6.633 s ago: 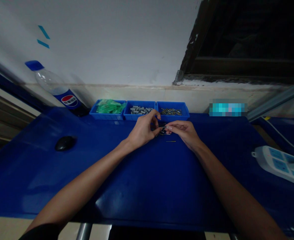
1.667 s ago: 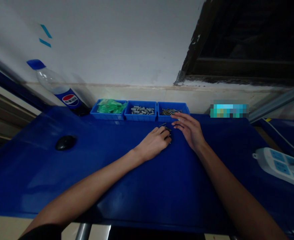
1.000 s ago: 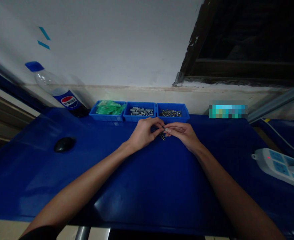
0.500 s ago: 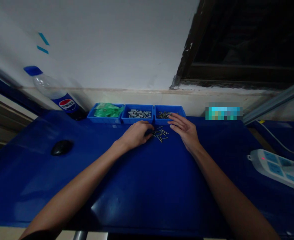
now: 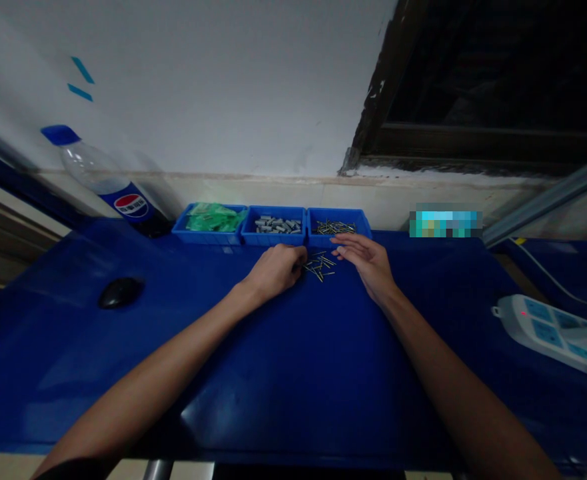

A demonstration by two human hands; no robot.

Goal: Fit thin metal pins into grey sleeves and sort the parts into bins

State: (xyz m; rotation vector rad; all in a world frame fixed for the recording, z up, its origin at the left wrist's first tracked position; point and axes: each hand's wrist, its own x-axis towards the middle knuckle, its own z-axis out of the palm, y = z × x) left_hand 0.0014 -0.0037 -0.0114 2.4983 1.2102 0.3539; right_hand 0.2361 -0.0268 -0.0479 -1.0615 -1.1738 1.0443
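Apart now, the two hands that were pinched together fingertip to fingertip a second ago, and between them the loose pins (image 5: 319, 267) lie scattered in the open on the blue table (image 5: 293, 373), just in front of the right-hand bin (image 5: 338, 217), which holds more of the same. The left hand (image 5: 277, 268) rests knuckles up, fingers curled under, their tips at the left edge of the scatter; whether it has a pin nipped in there cannot be told from this angle. The right hand (image 5: 368, 261) lies palm down and loose, fingers spread, nothing in it, close by the right side of the pile. Half a second back that hand reached up over the bin's front wall; now it sits a little nearer the person. By the look of them the pins are thin, stiff metal slivers, very light, smooth and apt to roll or skitter on the slick tabletop, so the likely hold is a thumb-and-forefinger pinch at mid-shaft, one at a time. Further left along the wall the middle bin (image 5: 273, 218) of grey pieces, the bin of green packets (image 5: 208, 223), the bottle (image 5: 108, 187) and the mouse (image 5: 118, 292) sit as they did.
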